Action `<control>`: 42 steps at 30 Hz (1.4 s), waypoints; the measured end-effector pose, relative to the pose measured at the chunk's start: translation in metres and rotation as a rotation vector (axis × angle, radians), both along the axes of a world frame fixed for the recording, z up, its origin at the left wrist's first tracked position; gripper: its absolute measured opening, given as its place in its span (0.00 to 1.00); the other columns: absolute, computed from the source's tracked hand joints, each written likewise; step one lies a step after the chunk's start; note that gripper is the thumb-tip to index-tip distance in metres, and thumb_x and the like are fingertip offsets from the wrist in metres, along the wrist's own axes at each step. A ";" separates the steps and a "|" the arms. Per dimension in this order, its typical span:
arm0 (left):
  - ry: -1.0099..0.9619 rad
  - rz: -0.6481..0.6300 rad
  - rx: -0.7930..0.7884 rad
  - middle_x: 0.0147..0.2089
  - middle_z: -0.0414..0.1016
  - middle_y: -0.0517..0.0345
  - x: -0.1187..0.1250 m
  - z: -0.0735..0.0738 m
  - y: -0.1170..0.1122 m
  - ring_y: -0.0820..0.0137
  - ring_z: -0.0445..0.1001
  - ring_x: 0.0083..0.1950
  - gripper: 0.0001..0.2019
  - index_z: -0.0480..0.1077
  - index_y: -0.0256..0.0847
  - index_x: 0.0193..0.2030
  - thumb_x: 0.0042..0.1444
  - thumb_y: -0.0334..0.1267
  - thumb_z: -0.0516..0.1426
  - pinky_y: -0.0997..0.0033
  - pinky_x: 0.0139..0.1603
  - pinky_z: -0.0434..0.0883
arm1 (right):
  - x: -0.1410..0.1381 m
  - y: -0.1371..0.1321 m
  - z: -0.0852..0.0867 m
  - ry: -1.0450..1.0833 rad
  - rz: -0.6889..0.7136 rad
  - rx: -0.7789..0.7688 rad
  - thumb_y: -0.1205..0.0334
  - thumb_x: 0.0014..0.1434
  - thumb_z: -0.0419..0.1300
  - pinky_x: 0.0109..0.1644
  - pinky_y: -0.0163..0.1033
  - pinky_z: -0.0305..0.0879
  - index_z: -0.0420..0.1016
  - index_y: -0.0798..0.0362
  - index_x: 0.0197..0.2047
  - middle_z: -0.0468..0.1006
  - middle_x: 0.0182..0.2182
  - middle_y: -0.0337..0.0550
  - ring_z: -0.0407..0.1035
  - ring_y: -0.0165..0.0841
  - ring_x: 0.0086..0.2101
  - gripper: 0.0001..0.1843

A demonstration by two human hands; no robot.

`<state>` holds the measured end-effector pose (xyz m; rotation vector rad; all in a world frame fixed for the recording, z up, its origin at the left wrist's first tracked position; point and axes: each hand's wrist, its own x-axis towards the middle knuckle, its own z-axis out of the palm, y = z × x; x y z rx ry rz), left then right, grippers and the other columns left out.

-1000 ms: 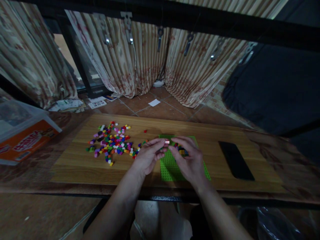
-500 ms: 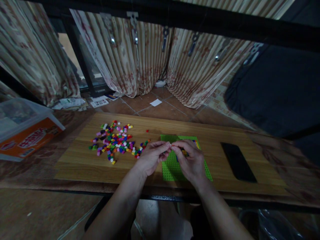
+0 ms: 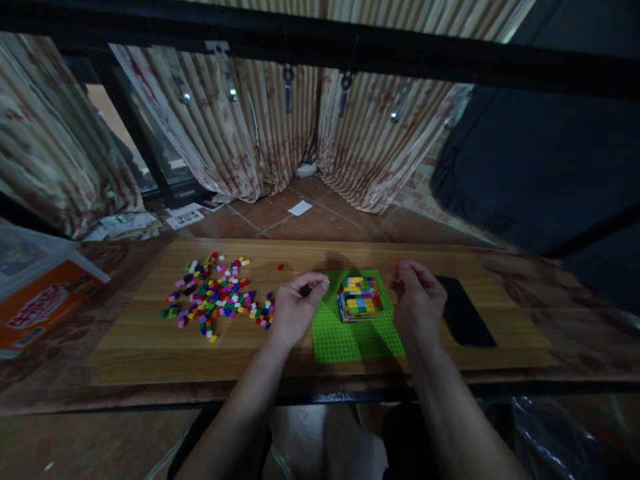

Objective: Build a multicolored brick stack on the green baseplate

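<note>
My left hand (image 3: pixel 295 307) is closed in a pinch over the left edge of a green studded baseplate (image 3: pixel 330 340). A tiny whitish piece, apparently a toy brick, shows at its fingertips. To the right of the plate, my right hand (image 3: pixel 421 297) also pinches, with a small reddish brick at its fingertips, partly hidden. Between the hands, a multicoloured block of toy bricks (image 3: pixel 360 297) stands on the baseplate, several layers high. Both hands are raised and apart from it.
Loose coloured bricks (image 3: pixel 220 293) lie spread on the left of the wooden board (image 3: pixel 145 333). One red brick (image 3: pixel 280 267) sits alone behind them. A black phone-like slab (image 3: pixel 467 313) lies at right. A clear plastic box with an orange label (image 3: pixel 45 300) stands far left.
My hands, together over the baseplate before, have separated: the left went left, the right went right. The brick block between them is now uncovered. The whole view has shifted slightly.
</note>
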<state>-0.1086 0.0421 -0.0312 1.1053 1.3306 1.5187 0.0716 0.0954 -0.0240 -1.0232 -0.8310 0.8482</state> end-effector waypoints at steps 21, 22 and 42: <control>0.759 -0.081 0.157 0.43 0.73 0.55 0.048 -0.002 0.014 0.65 0.70 0.43 0.12 0.78 0.51 0.44 0.60 0.38 0.54 0.70 0.48 0.64 | 0.002 0.008 -0.010 0.266 0.201 -0.311 0.58 0.43 0.69 0.24 0.30 0.62 0.74 0.51 0.28 0.76 0.23 0.33 0.65 0.23 0.21 0.11; 0.743 -0.076 0.151 0.43 0.73 0.55 0.048 -0.001 0.014 0.65 0.70 0.44 0.11 0.78 0.51 0.44 0.59 0.38 0.54 0.70 0.48 0.64 | 0.002 0.008 -0.010 0.268 0.205 -0.313 0.58 0.43 0.69 0.24 0.30 0.62 0.74 0.51 0.28 0.76 0.23 0.33 0.65 0.23 0.21 0.10; 0.756 0.051 0.190 0.45 0.80 0.56 0.044 0.001 0.013 0.68 0.78 0.46 0.12 0.74 0.42 0.48 0.59 0.31 0.55 0.67 0.50 0.73 | -0.001 0.005 -0.007 0.333 0.211 -0.342 0.62 0.42 0.69 0.26 0.30 0.59 0.75 0.52 0.26 0.75 0.21 0.33 0.64 0.23 0.21 0.08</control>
